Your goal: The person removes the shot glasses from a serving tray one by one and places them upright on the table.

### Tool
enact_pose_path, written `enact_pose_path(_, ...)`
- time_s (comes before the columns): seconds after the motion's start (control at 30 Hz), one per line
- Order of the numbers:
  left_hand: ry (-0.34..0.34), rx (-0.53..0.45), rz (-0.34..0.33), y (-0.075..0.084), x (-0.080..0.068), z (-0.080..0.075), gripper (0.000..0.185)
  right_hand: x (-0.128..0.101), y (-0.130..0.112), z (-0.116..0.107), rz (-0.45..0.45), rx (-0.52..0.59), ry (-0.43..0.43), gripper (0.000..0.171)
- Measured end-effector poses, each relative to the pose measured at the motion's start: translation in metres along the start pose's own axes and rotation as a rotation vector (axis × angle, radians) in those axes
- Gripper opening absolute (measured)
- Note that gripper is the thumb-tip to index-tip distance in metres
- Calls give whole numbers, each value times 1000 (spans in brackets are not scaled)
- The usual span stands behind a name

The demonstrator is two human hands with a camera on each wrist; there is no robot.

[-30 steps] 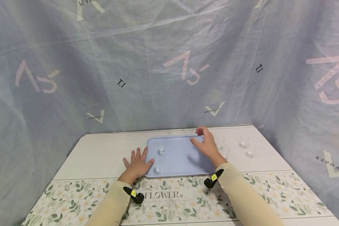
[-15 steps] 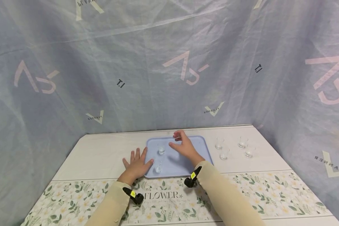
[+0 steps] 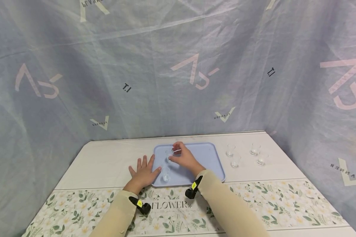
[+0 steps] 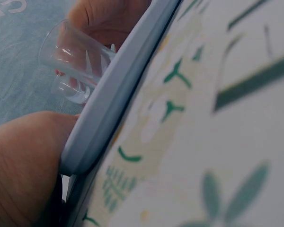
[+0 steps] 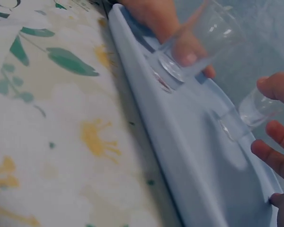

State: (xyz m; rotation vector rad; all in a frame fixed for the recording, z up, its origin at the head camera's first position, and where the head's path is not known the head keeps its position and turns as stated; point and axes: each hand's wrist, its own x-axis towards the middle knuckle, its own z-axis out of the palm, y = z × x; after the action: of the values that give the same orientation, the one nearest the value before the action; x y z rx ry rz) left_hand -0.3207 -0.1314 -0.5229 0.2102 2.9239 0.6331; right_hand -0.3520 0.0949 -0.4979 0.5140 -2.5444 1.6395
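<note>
Since a second ago the right hand (image 3: 182, 157) has crossed from the far right corner of the tray (image 3: 207, 158) to its left part, and now holds a small clear glass (image 3: 176, 151) pinched between thumb and fingertips, just beside the far glass (image 3: 168, 156) standing on the tray. The left hand (image 3: 143, 172) has not shifted: it lies flat with fingers spread on the worktop (image 3: 106, 161), its thumb against the tray's left edge.

The held glass is short, see-through and thick-bottomed; whether it touches the tray floor cannot be told. In the right wrist view it shows at the fingertips (image 5: 274, 87) above the pale blue tray (image 5: 189, 142). A near glass (image 3: 165, 174) stands on the tray's front left corner, close to the left thumb; the left wrist view shows it (image 4: 73, 61) behind the tray rim (image 4: 118, 94).

Four more glasses (image 3: 246, 154) stand in a loose group on the worktop, to the right of the tray and well apart from both hands. A flowered runner (image 3: 284, 200) lies along the front edge under the forearms. Grey-blue printed cloth (image 3: 178, 65) hangs behind and at the sides.
</note>
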Motion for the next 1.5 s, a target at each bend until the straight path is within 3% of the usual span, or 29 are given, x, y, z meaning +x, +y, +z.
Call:
enact_pose_path(0.63, 5, 11, -2, -3, 6, 3, 82, 1, 3, 19, -21, -98, 73, 41)
enact_pose_path(0.97, 17, 6, 7, -5, 5, 3, 82, 0, 1, 20, -26, -84, 83, 39)
enact_pose_path(1.23, 20, -1, 12, -4, 5, 4, 83, -11, -3, 3, -29, -80, 69, 39)
enact_pose_path(1.5, 22, -1, 5, 4, -5, -5, 82, -29, -14, -21, -44, -115, 69, 37)
